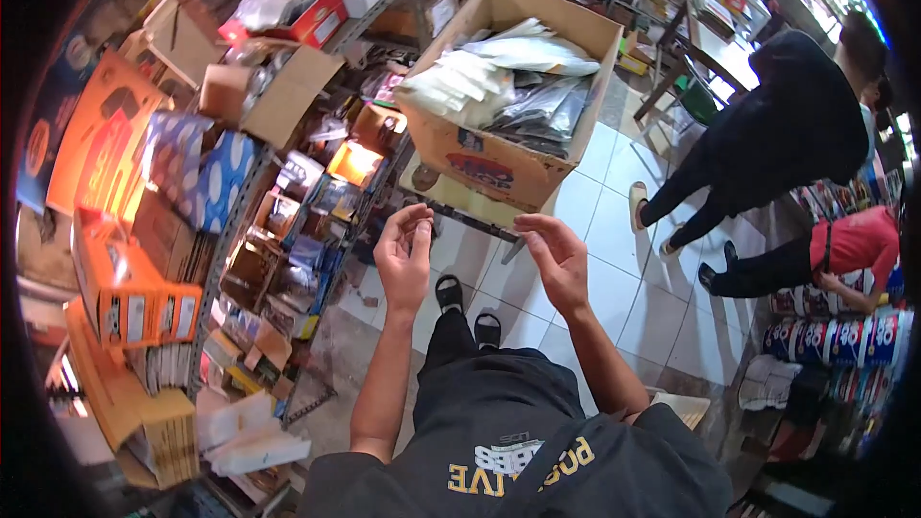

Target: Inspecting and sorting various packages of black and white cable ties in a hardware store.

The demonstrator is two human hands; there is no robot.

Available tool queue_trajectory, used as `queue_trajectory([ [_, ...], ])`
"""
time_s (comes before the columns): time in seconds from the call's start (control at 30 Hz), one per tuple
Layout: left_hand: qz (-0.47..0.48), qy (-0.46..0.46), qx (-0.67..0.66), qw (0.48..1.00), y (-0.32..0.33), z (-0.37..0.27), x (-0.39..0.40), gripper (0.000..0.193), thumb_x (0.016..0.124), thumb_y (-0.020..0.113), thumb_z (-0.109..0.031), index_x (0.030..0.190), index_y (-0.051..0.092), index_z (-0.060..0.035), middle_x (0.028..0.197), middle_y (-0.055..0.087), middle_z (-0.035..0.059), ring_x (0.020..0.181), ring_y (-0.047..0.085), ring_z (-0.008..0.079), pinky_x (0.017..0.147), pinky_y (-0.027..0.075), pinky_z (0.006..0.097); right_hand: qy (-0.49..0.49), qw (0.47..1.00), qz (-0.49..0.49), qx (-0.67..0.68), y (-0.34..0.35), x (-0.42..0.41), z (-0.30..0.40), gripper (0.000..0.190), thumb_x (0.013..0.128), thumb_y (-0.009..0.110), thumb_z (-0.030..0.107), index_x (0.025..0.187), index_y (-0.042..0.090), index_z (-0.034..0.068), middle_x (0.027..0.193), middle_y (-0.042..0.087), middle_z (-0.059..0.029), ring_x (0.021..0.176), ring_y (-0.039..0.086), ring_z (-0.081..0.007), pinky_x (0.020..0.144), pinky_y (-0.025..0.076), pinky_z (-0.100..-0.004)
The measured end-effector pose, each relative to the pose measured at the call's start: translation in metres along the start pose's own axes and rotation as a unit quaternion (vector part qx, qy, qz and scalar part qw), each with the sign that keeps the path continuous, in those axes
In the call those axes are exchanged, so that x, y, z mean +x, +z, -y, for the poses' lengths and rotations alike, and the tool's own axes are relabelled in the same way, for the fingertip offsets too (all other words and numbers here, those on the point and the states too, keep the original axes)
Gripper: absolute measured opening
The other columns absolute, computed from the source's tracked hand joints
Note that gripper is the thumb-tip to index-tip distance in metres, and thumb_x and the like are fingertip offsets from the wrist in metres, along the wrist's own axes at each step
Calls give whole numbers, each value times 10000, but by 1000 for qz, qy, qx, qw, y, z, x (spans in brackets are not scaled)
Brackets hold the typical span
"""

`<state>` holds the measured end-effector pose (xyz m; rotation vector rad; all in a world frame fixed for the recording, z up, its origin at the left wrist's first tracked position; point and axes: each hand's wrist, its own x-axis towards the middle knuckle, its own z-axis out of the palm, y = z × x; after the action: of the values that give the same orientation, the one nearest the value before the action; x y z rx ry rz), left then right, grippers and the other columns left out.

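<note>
Both my hands are raised in front of me with nothing in them, palms turned toward each other. My left hand (404, 255) has its fingers bent and its thumb up. Across a gap of floor, my right hand (555, 259) is curved in the same way. Just beyond them stands a large open cardboard box (496, 173) with print on its front, apart from my fingers. White plastic packets (468, 79) fill its left and back, and dark packets in clear plastic (547, 111) lie at the front right. A low stand (460, 194) is under the box.
To the left, a metal shelf (230, 259) holds several small boxes, with orange cartons (144, 309) beside it. Two people stand on the right, one in dark clothes (777, 115), one in a red shirt (849, 244). Paint cans (835, 338) are stacked near them; a table (719, 50) stands behind.
</note>
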<state>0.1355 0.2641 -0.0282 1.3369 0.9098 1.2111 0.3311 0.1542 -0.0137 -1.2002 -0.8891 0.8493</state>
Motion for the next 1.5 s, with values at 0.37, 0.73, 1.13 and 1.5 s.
queue_trajectory([
  [0.37,129,91,-8,987,44,-21,175,190,982,627,-65,1146,653,27,1068,706,79,984,657,135,905,513,275,-117,980,-127,-95,-31,131,27,208,1002,582,25,1184,654,-46,1091,717,-109,1058,671,-164,961,509,-291],
  [0.73,279,180,242,912,113,-13,313,240,889,698,-129,1099,717,-14,1059,742,149,971,712,260,889,535,356,-163,936,-46,-309,-55,268,28,213,937,632,23,1135,712,23,1067,727,-134,933,706,-241,873,534,-336],
  [1.13,290,192,461,816,159,22,333,234,826,705,-106,1048,778,-83,1040,732,173,997,694,338,1037,487,426,-101,852,201,-472,-98,367,2,402,874,616,56,1274,657,64,1267,659,-189,1227,579,-365,1083,427,-453],
  [1.5,300,175,460,818,177,-27,307,172,816,744,-63,977,798,-87,926,746,150,881,693,332,1043,467,426,-127,835,263,-466,-126,366,3,461,839,627,76,1296,657,122,1260,623,-155,1237,552,-348,1068,414,-475],
])
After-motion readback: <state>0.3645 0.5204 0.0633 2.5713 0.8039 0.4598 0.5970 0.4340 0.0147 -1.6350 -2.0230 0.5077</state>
